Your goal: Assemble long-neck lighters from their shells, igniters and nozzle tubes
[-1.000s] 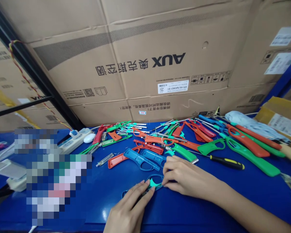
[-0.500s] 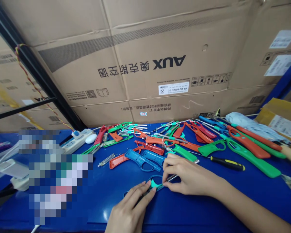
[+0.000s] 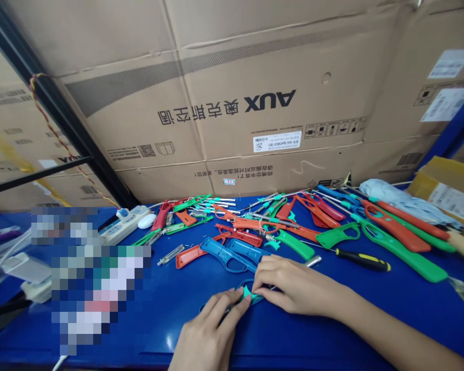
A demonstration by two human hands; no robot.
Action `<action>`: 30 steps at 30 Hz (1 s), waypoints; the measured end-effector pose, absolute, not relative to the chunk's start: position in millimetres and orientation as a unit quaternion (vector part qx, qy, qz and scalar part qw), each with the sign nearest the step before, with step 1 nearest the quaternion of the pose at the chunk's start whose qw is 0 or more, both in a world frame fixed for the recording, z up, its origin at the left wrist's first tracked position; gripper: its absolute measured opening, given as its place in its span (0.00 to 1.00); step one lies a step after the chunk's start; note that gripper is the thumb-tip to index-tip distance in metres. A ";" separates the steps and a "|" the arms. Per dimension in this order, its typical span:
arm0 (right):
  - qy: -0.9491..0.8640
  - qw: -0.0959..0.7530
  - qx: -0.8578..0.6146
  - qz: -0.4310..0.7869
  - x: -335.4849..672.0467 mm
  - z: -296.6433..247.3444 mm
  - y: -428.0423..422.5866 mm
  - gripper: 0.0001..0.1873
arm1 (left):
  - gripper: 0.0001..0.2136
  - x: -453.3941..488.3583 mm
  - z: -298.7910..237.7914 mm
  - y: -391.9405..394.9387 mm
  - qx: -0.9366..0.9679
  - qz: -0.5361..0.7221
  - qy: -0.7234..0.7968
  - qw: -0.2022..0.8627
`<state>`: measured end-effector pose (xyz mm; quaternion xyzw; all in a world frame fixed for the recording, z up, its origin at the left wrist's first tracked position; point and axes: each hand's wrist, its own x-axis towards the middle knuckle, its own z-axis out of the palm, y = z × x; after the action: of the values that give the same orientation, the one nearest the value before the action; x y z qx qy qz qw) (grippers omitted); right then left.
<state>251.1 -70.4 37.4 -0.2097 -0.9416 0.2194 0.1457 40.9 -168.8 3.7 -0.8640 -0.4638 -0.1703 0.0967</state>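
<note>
Here, left hand [image 3: 212,324], right hand [image 3: 288,286] half-curled, touching blue casing [image 3: 257,300]

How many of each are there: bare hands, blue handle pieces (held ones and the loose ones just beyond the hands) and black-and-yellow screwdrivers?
Bare hands: 2, the left hand and the right hand
Held blue handle piece: 1, partly hidden
Loose blue handle pieces: 2, overlapping
Black-and-yellow screwdriver: 1
Total: 6
</note>
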 end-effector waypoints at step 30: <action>-0.946 0.199 -0.193 0.169 252.8 39.0 -70.3 0.07 | 0.13 43.4 -8.4 -174.2 -0.808 -0.310 -0.495 0.081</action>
<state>252.8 -70.3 39.0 -0.1934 -0.9459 0.1686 0.1988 43.4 -174.2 -8.4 -0.8077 -0.4948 -0.3102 0.0806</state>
